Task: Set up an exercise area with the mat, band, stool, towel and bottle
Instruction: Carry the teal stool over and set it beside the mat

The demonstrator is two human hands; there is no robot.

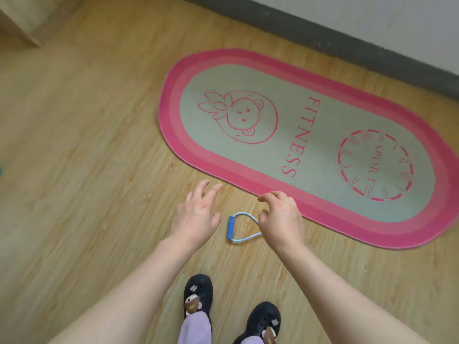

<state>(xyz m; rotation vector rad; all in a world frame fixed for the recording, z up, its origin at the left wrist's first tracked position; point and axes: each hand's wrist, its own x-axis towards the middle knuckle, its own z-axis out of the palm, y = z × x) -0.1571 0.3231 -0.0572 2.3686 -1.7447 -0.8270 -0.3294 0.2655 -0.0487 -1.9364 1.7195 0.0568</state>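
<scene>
A pink oval mat (188, 100) with a grey middle, a cartoon figure and the words FITNESS and SPORT lies flat on the wooden floor. A light blue band (231, 228) with a darker blue handle lies on the floor just off the mat's near edge. My left hand (196, 217) hovers to the left of the band, fingers spread and empty. Above the band's right part is my right hand (280, 219), fingers loosely curled and holding nothing. It hides the rest of the loop. Stool, towel and bottle are out of view.
A dark skirting board (323, 43) and a pale wall run along the far side of the mat. A piece of light wooden furniture (19, 21) stands at the top left. My feet in black clogs (197, 296) stand below the band. Bare wooden floor (74, 145) stretches to the left.
</scene>
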